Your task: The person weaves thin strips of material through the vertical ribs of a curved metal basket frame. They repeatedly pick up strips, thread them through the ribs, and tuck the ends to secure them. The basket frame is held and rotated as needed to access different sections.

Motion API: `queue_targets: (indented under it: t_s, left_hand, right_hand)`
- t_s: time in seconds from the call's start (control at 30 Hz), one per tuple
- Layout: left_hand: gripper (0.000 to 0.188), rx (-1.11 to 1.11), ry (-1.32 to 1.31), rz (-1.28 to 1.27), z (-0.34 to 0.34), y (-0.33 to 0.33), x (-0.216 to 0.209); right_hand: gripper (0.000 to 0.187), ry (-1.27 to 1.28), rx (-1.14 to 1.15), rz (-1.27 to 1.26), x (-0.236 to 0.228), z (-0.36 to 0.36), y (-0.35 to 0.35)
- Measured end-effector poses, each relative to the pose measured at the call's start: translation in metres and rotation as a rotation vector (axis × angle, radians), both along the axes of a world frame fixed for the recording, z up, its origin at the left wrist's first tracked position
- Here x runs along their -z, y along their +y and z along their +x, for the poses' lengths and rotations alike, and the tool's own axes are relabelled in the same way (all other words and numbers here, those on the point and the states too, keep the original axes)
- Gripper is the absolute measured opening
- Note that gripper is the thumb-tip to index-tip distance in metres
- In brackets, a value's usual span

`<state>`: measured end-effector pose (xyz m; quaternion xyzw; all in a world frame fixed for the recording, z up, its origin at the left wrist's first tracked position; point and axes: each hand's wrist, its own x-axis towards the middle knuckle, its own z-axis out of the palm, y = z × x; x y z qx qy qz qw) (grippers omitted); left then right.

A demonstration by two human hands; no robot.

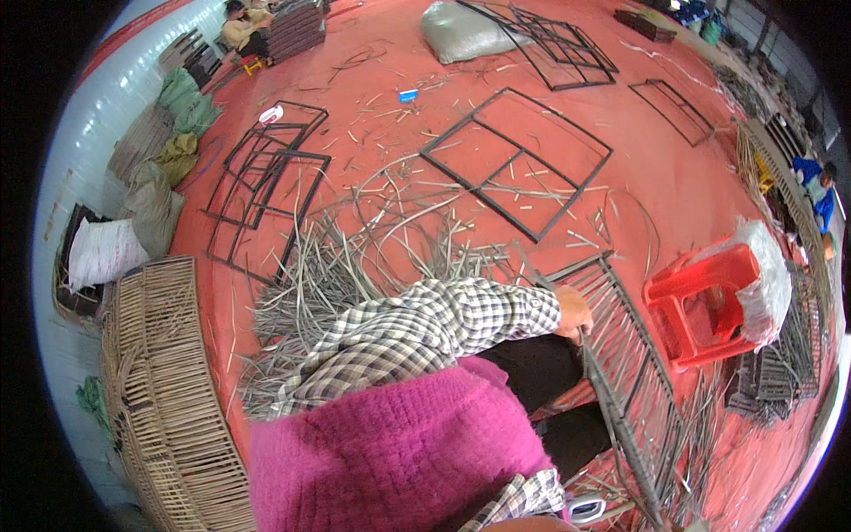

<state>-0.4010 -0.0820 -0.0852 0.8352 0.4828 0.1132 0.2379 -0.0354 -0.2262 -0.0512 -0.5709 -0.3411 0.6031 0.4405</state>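
Note:
My left hand [574, 312] reaches across to the right, its fingers closed around the near edge of a dark frame woven with grey-brown strips [634, 341]. The frame lies tilted beside my knees, its slats running crosswise with gaps between them. Of my right hand [530, 525], only a sliver of skin past the checked cuff shows at the lower edge; its fingers are hidden. Close to it is a small white-rimmed object [585, 510], partly cut off. Loose grey strips [319, 284] are heaped on the floor beyond my left arm.
A red plastic stool [700, 306], partly wrapped in clear plastic, stands at right. Bare metal frames [519, 164] lie ahead and at left [270, 182]. A woven panel [173, 390] is at left. Two other people sit farther off, at the far left [246, 31] and far right [817, 191].

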Motion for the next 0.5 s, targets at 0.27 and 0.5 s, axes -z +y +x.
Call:
queue_targets:
  t_s: [0.27, 0.5]
  left_hand:
    - [0.023, -0.085, -0.136, 0.103, -0.008, -0.02, -0.007]
    - [0.017, -0.175, -0.383, 0.013, -0.037, -0.001, 0.001]
  right_hand:
    - [0.048, 0.055, -0.217, 0.039, -0.004, -0.076, 0.047]
    - [0.026, -0.233, -0.196, 0.073, 0.003, -0.144, 0.09]
